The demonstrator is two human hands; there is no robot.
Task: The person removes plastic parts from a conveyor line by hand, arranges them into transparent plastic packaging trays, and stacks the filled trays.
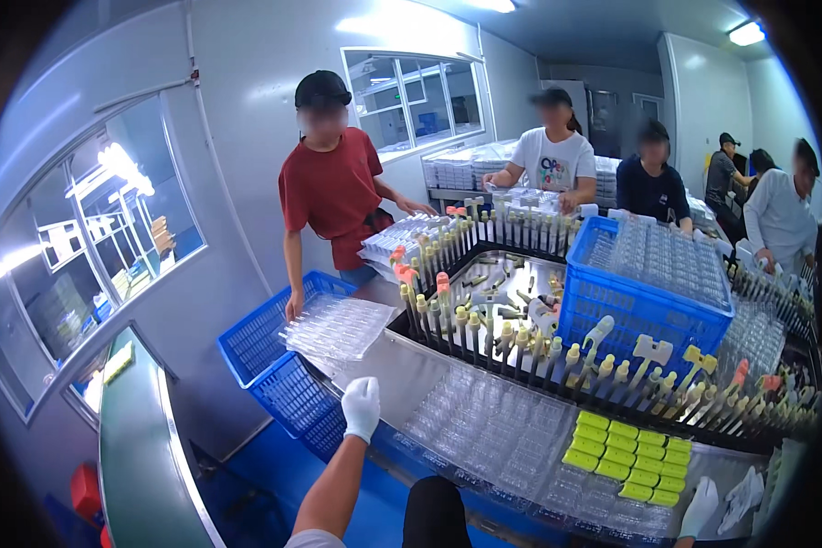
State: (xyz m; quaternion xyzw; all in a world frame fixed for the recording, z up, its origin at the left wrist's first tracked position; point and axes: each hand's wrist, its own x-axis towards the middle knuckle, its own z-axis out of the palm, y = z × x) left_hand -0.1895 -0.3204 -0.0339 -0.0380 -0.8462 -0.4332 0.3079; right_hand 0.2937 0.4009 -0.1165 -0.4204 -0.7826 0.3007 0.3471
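White-walled workroom with interior windows; a long steel table (402,365) runs from lower centre toward the upper right, co-workers standing along its far side. Left hand (362,407), in a white glove, rests flat with fingers loosely extended on the table's near edge, gripping nothing. Just right of it lie clear plastic blister trays (493,434), their long axis running rightward along the table edge. Further right, a block of yellow-green caps (628,454) sits in the trays. Right hand (700,507), also gloved, rests at the table's near edge below those caps; whether it holds anything cannot be told. Caps lie nearer the right hand; the empty trays nearer the left.
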